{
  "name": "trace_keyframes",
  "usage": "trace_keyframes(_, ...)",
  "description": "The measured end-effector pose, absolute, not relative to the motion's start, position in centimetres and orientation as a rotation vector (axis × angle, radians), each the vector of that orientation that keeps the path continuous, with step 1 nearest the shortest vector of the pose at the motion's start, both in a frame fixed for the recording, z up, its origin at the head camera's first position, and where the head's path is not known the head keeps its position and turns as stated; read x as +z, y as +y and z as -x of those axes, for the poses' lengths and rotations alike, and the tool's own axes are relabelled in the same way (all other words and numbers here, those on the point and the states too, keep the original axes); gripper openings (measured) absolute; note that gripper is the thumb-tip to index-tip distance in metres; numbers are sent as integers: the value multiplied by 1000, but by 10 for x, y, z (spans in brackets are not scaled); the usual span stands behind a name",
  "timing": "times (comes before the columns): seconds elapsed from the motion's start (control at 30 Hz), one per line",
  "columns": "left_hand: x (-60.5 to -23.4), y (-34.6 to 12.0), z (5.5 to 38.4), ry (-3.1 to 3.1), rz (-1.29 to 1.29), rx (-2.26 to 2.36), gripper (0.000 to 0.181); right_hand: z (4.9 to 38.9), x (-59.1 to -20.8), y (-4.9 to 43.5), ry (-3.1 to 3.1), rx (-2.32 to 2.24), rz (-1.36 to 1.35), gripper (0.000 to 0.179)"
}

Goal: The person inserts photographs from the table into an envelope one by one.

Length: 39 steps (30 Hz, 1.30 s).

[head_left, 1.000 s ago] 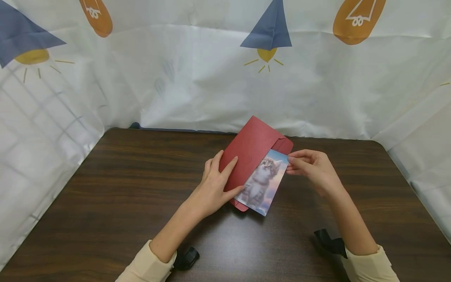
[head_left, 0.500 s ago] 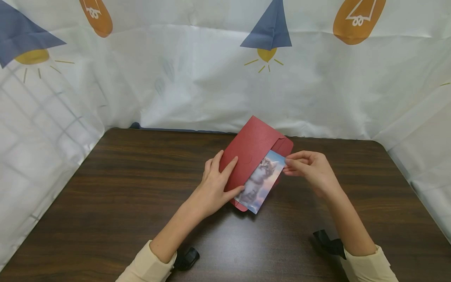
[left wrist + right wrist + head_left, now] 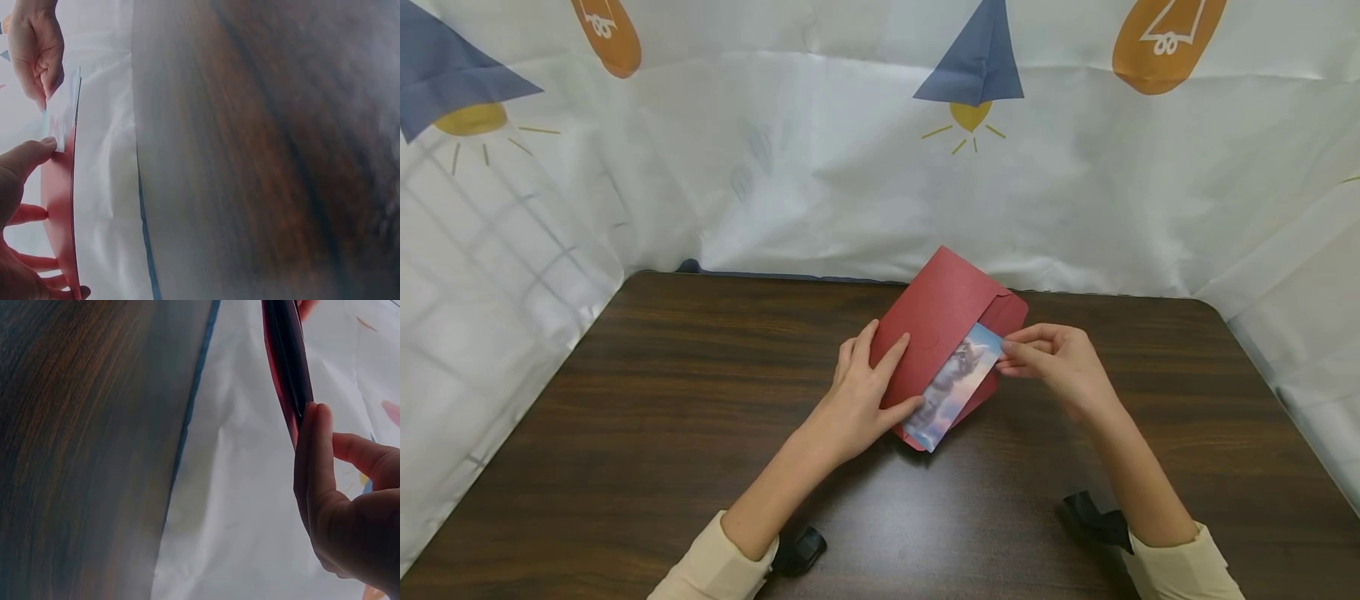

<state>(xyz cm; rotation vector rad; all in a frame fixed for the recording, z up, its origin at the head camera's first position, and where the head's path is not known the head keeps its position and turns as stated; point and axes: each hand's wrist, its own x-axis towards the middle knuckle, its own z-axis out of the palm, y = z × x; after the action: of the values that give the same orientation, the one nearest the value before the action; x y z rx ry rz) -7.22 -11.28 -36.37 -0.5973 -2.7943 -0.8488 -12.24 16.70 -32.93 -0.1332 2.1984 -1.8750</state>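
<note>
A red envelope (image 3: 936, 312) is tilted over the table, its opening to the right. Out of that opening sticks a strip of a card with a kitten picture (image 3: 958, 379); the rest is inside, out of sight. My left hand (image 3: 857, 408) holds the envelope with spread fingers, thumb at the opening's edge by the card. In the left wrist view, a fingertip (image 3: 85, 292) shows past the envelope's edge. With thumb and fingertips, my right hand (image 3: 1063, 362) pinches the card's upper right corner. The right wrist view shows the envelope (image 3: 284, 362) nearly edge-on.
The dark wooden table (image 3: 700, 400) spreads all around below the hands. A white curtain (image 3: 850, 167) with printed lamps hangs along its far edge and sides. Black straps (image 3: 801, 550) with devices sit at both wrists.
The card has slid left, deeper into the envelope, so less of the kitten shows. My right hand has moved a little left with it. The left hand has stayed nearly still.
</note>
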Motion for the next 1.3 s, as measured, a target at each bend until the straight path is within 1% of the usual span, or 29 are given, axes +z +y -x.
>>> trace_keyframes(0.8,-366,-110,70,-2756,646,-850,75,121,-335,157,2223,-1905,104,30)
trace_keyframes(1.3,-364,-107,69,-2787,632,-853,75,121,-336,153,2222,-1939,78,30)
